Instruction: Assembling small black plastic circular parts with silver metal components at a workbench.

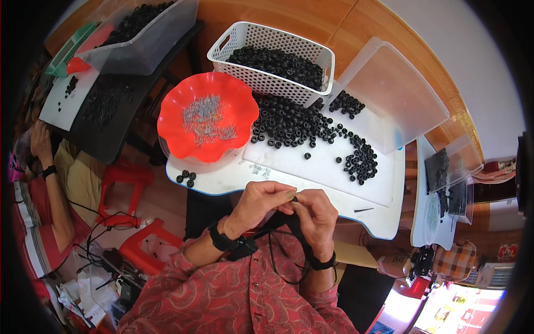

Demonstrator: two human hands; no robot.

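Just past the table's near edge, my left hand (255, 205) and my right hand (316, 216) meet with fingertips pinched together. Between them shows a small black piece (295, 199), mostly covered by the fingers. Beyond the hands, a loose heap of black ring-shaped parts (286, 123) spreads over a white board (328, 173). To the left stands a red scalloped bowl (172, 125) with many small metal pins (204, 118) in it. Several black rings (186, 178) lie by the bowl's near side.
A white perforated basket (267, 83) of black parts stands at the back, beside a tilted clear plastic bin (392, 92). A thin dark tool (364, 210) lies near the right edge. At left, another person's hand (41, 140) is by a dark table (108, 136); red stools (146, 245) stand below.
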